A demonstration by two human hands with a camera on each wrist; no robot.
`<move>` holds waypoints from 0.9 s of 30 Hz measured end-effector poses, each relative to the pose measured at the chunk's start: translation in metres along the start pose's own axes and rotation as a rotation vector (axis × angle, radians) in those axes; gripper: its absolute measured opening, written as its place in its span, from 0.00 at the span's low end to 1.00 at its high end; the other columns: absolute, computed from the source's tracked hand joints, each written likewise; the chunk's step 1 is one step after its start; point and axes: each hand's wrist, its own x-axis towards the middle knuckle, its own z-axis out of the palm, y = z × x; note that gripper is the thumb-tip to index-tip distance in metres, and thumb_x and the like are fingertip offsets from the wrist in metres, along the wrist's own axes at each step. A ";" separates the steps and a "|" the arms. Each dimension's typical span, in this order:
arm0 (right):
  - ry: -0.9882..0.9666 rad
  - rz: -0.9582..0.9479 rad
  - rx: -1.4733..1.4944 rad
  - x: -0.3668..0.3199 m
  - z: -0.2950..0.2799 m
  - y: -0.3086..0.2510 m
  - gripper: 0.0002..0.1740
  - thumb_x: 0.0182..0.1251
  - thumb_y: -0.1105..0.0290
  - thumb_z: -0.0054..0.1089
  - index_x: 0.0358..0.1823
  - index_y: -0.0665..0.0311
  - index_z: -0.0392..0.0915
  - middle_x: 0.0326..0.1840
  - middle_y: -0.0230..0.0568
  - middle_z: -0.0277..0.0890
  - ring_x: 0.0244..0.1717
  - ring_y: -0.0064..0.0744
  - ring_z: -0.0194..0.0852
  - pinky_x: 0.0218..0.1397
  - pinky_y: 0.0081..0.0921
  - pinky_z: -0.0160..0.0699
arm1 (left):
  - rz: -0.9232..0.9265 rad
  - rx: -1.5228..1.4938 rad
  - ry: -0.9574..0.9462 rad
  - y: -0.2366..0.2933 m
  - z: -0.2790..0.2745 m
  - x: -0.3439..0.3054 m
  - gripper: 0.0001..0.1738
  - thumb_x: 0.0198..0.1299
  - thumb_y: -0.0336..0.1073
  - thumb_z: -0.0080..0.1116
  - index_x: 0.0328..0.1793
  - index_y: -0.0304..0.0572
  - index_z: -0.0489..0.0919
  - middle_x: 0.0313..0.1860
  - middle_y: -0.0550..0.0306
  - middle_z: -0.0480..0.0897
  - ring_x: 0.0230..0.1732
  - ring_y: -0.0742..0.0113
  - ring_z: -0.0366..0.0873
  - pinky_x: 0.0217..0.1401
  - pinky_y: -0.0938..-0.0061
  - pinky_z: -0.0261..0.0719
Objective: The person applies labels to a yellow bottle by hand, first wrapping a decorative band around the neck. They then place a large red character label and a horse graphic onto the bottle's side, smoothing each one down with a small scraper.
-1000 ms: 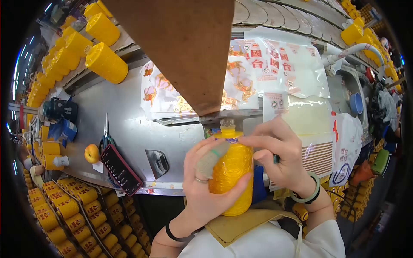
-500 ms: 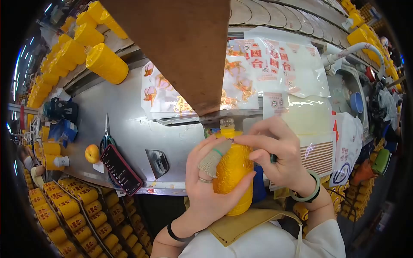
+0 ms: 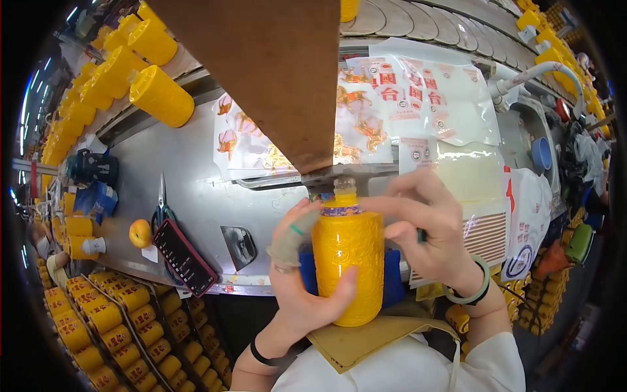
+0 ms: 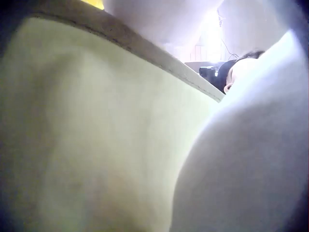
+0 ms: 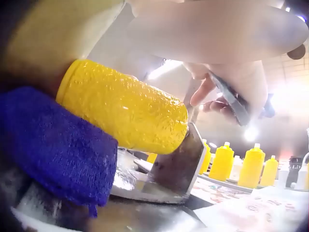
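A yellow embossed bottle (image 3: 348,268) with a clear stopper (image 3: 345,186) leans against the apron (image 3: 366,343). Around its neck base runs a purple patterned band (image 3: 341,210). My left hand (image 3: 304,297) holds the bottle's left side, thumb laid across the front. A beige cover wraps its index finger, which reaches the band. At the band's right end is my right hand (image 3: 431,225), index finger stretched to the neck. Its other fingers curl round a small dark tool (image 3: 421,235), its kind unclear. In the right wrist view, the bottle (image 5: 125,106) lies beside a blue cloth (image 5: 63,145).
On the steel table (image 3: 189,157) are a phone (image 3: 184,258), scissors (image 3: 161,193) and an apple (image 3: 140,233). Sheets of gold and red stickers (image 3: 418,98) lie ahead. A brown board (image 3: 268,72) overhangs the middle. Yellow bottles (image 3: 161,96) line the back left.
The left fingers have swung off the bottle's front to its left side, uncovering the band. The bottle now stands straighter in view. The right hand has shifted slightly right, its index still at the neck.
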 end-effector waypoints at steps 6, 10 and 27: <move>0.016 0.008 0.037 -0.003 0.011 0.004 0.13 0.65 0.63 0.74 0.49 0.58 0.92 0.42 0.39 0.78 0.34 0.35 0.73 0.39 0.31 0.77 | 0.106 0.286 -0.040 0.006 0.008 0.003 0.43 0.49 0.35 0.83 0.72 0.35 0.75 0.71 0.42 0.76 0.74 0.46 0.73 0.77 0.54 0.71; 0.042 0.099 -0.046 -0.011 -0.006 0.005 0.13 0.68 0.60 0.73 0.46 0.59 0.92 0.42 0.39 0.78 0.32 0.34 0.70 0.37 0.29 0.73 | -0.104 -0.276 -0.008 -0.028 0.001 -0.006 0.41 0.52 0.31 0.80 0.73 0.33 0.74 0.73 0.41 0.75 0.75 0.48 0.73 0.77 0.54 0.71; 0.018 0.086 0.086 -0.025 0.014 0.004 0.20 0.69 0.64 0.69 0.59 0.62 0.89 0.52 0.43 0.83 0.39 0.36 0.72 0.43 0.30 0.77 | 0.091 0.114 -0.055 -0.006 0.000 0.007 0.35 0.51 0.35 0.80 0.66 0.34 0.80 0.67 0.44 0.81 0.72 0.40 0.74 0.76 0.52 0.72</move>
